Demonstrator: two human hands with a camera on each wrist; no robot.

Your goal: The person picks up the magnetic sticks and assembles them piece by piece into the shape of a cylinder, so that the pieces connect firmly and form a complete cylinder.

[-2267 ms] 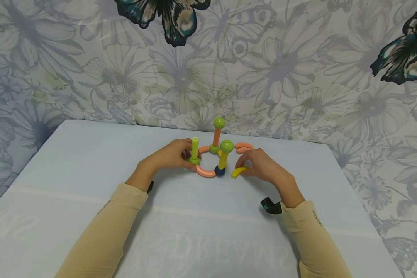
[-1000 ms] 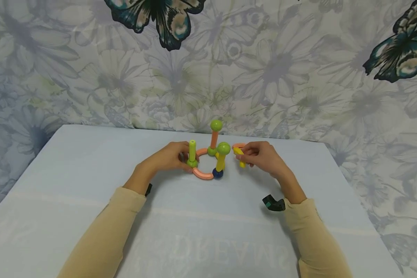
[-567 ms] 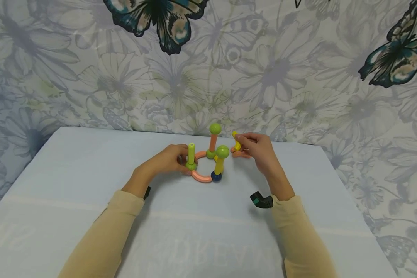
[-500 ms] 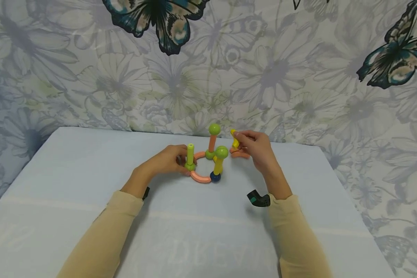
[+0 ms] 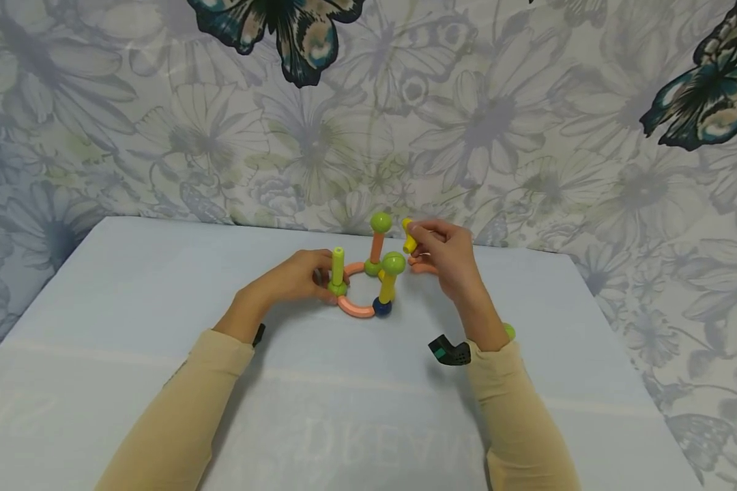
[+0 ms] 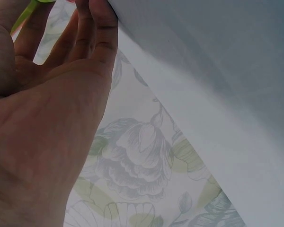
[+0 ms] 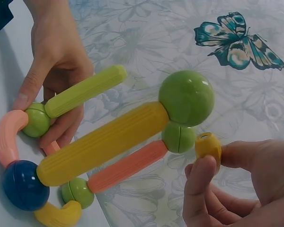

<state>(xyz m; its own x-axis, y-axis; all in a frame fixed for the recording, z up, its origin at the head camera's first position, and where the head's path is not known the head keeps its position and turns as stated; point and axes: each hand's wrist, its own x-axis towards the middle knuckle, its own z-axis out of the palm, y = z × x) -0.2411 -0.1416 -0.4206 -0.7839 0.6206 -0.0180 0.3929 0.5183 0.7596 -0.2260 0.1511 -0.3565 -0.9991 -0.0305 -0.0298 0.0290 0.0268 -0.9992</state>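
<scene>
A ring of curved magnetic rods joined by balls lies on the table, with three straight rods standing on it. My left hand (image 5: pixel 301 276) holds the green ball (image 7: pixel 38 120) under the lime rod (image 5: pixel 338 266), whose top has no ball. In my right hand (image 5: pixel 451 256), thumb and fingers pinch a yellow curved rod (image 5: pixel 409 239), raised beside the green ball (image 5: pixel 381 222) that caps the orange rod (image 5: pixel 377 247). Nearer stands the yellow rod (image 7: pixel 104 144), capped by another green ball (image 7: pixel 186 98), on a dark blue ball (image 7: pixel 25 185).
Salmon curved rods (image 5: pixel 425 269) lie on the table below my right hand, partly hidden. A loose green ball (image 5: pixel 509 332) shows behind my right wrist. The white table (image 5: pixel 344 395) ends at a wall (image 5: pixel 479 136) with flowers and butterflies.
My right hand has lifted the yellow curved rod off the table, turned it and brought it up and left towards the orange rod's top ball. My left hand keeps its hold on the ring.
</scene>
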